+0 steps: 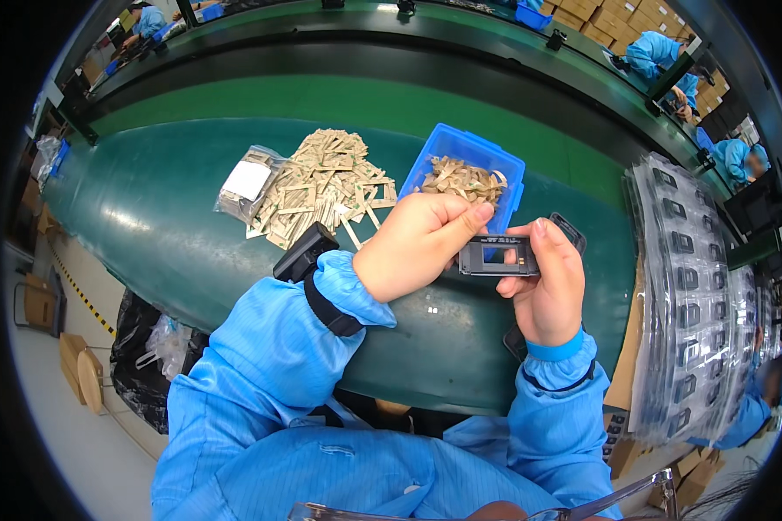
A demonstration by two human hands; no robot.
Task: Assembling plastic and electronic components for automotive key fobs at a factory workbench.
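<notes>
A black rectangular frame part (470,260) with a small window in its middle is tilted above the green table. My right hand (551,282) is closed on its right end, thumb on top and fingers beneath. Against its left end rests my left hand (413,246), thumb and forefinger pinched together at the upper left corner; what they pinch, if anything, is hidden. Just behind the hands stands a blue bin (514,169) holding curled tan strips (460,176). Left of the bin lies a loose pile of thin beige rectangular frames and strips (321,187).
A clear bag with a white label (248,180) leans by the pile. Stacked clear trays of black parts (686,278) line the right edge. A dark object (567,227) sits behind my right hand. Two tiny pale bits (432,310) lie before me. People in blue work further off.
</notes>
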